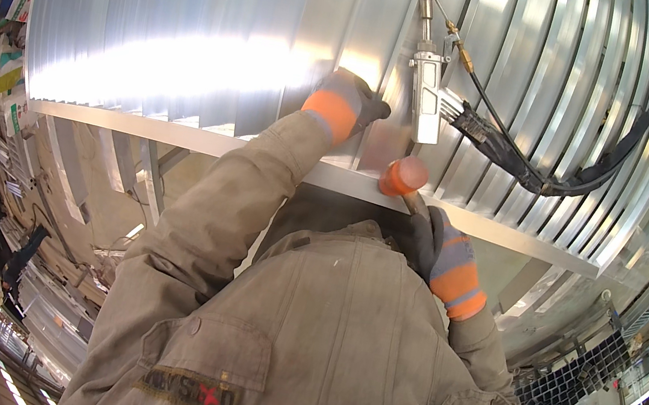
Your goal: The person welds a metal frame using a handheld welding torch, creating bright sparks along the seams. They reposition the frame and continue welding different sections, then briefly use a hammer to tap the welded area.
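My right hand, in a grey and orange glove, grips a mallet by its short visible handle. The mallet's orange-red head sits over the front edge strip of a large ribbed metal panel. On the panel's bright slats rests my left hand, gloved alike. Its fingers curl round one slat's raised edge, with the thumb toward the right; the fingertips are hidden. Just right of that hand, a silver welding gun lies across the slats, its nozzle pointing away from me.
A thick black cable loops from the gun over the right slats toward the far edge. Metal legs show under the panel at left. Tools and scraps clutter the floor at far left; a black mesh crate stands at lower right.
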`<state>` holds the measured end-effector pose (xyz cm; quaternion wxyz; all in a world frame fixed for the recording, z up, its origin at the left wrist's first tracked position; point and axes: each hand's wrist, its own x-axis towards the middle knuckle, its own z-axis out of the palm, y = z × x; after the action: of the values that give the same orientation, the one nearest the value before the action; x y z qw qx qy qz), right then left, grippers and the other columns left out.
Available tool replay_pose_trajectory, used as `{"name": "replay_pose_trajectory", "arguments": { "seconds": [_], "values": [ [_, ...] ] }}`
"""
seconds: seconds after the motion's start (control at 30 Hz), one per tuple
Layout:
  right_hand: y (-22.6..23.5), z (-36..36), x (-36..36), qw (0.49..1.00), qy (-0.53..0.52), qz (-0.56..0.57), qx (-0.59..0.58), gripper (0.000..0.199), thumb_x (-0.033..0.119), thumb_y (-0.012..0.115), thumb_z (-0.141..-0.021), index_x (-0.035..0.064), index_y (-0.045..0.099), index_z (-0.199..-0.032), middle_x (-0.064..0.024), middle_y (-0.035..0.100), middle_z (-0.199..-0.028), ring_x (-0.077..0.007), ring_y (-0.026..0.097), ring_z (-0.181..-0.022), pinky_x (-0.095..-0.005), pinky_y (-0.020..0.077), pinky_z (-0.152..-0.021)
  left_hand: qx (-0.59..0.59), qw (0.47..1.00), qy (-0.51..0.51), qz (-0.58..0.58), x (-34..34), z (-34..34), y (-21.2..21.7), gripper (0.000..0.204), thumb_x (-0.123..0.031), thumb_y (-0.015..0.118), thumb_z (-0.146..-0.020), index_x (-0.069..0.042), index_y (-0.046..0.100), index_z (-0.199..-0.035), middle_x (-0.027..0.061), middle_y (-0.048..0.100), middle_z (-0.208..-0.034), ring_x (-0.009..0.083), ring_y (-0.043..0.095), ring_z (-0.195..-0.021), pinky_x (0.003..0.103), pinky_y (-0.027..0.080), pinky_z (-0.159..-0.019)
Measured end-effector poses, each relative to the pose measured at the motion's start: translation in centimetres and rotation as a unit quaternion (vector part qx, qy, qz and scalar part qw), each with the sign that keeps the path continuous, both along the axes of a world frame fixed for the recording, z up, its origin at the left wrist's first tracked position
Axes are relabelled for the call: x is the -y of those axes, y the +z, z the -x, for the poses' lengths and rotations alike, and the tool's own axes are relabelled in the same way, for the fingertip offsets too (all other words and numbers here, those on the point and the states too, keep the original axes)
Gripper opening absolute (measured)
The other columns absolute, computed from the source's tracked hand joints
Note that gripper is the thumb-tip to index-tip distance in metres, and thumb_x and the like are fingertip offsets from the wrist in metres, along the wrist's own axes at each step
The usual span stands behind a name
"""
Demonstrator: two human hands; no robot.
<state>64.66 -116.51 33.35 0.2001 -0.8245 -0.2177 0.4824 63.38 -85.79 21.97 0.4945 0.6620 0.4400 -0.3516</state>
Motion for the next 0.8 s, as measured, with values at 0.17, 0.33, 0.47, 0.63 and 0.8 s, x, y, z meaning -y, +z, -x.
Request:
{"name": "replay_pose_trajectory", "arguments": {
  "seconds": [0.17,0.33,0.47,0.63,0.8],
  "values": [
    [0.7,-1.5,-0.5,0.991,0.013,-0.104,0.081,0.03,0.028,0.064,-0.119,0.0013,0.07,-0.131,-0.029,0.075,-0.103,-0.0532,0.073,-0.094,-0.0539,0.0564,-0.076,-0.018,0.999,0.003,0.036,-0.7,-0.4,0.9,0.044,-0.034,0.093,-0.094,0.001,0.088,-0.119,0.015,0.085,-0.098,0.0275,0.08,-0.089,0.043,0.063,-0.086],
    [0.7,-2.0,-1.0,0.994,-0.027,-0.088,0.06,0.023,0.024,0.066,-0.117,0.0028,0.067,-0.127,-0.0273,0.073,-0.098,-0.0535,0.071,-0.089,-0.0568,0.0546,-0.073,0.012,0.999,0.007,0.03,-0.6,-0.6,1.1,0.05,-0.038,0.095,-0.09,0.001,0.087,-0.121,0.0085,0.076,-0.084,0.0196,0.067,-0.07,0.039,0.056,-0.066],
    [0.9,-1.8,-0.2,0.995,-0.023,-0.071,0.062,0.026,0.024,0.067,-0.117,0.0006,0.068,-0.128,-0.0268,0.072,-0.096,-0.0508,0.072,-0.088,-0.0538,0.0544,-0.072,-0.008,0.999,0.001,0.049,-1.0,-0.6,0.5,0.057,-0.04,0.095,-0.088,0.0,0.085,-0.127,0.0057,0.071,-0.078,0.0156,0.061,-0.063,0.036,0.051,-0.057],
    [0.8,-1.9,-0.1,0.994,-0.004,-0.088,0.068,0.023,0.024,0.066,-0.118,0.003,0.067,-0.127,-0.0287,0.073,-0.098,-0.0542,0.071,-0.091,-0.0564,0.0541,-0.074,-0.02,0.998,-0.02,0.048,-0.9,-1.0,-0.2,0.058,-0.042,0.095,-0.088,-0.002,0.084,-0.129,0.005,0.071,-0.078,0.0154,0.061,-0.063,0.036,0.051,-0.057],
    [0.8,-1.8,0.2,0.997,-0.017,-0.068,0.034,0.027,0.025,0.064,-0.119,0.0,0.068,-0.128,-0.0289,0.072,-0.101,-0.0524,0.072,-0.091,-0.0529,0.0547,-0.075,-0.026,0.998,-0.055,-0.008,-1.5,-0.4,0.8,0.041,-0.049,0.086,-0.097,-0.009,0.088,-0.104,0.0078,0.08,-0.085,0.0251,0.074,-0.076,0.044,0.061,-0.075]
  ]
}}
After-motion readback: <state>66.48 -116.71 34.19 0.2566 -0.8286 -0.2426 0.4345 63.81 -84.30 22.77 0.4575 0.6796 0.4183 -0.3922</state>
